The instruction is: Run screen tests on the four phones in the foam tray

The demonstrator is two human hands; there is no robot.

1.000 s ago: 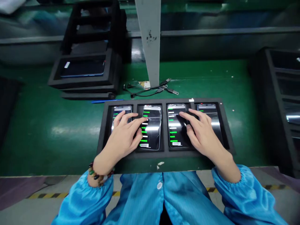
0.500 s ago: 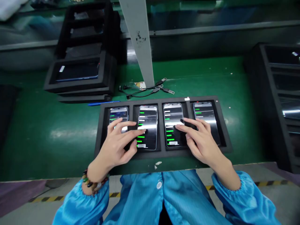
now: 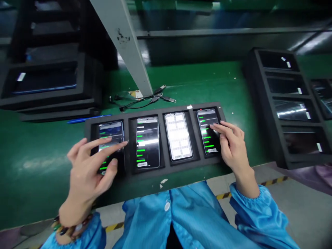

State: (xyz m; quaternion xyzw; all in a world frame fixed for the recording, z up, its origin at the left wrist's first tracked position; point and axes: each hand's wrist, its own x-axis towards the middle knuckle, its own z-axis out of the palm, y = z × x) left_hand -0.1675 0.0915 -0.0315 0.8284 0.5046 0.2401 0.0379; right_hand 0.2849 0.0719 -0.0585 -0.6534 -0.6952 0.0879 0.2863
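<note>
A black foam tray in front of me holds a row of phones, screens up. My left hand hovers over the leftmost phone, fingers spread, hiding part of its screen. Beside it, the second phone shows green and white text lines on black. The third phone displays a white screen with a grey grid pattern. At the right end, my right hand has a finger extended onto the screen of the rightmost phone, which lists green lines. Neither hand grasps anything.
Black cables lie behind the tray, near a grey post. A blue pen rests at the tray's back left. Stacked foam trays with phones stand left and right. The bench edge runs close before me.
The third phone's screen went from dark text list to white grid. My right hand moved from it to the rightmost phone; my left hand drew back leftward from the second phone. The view shifted right.
</note>
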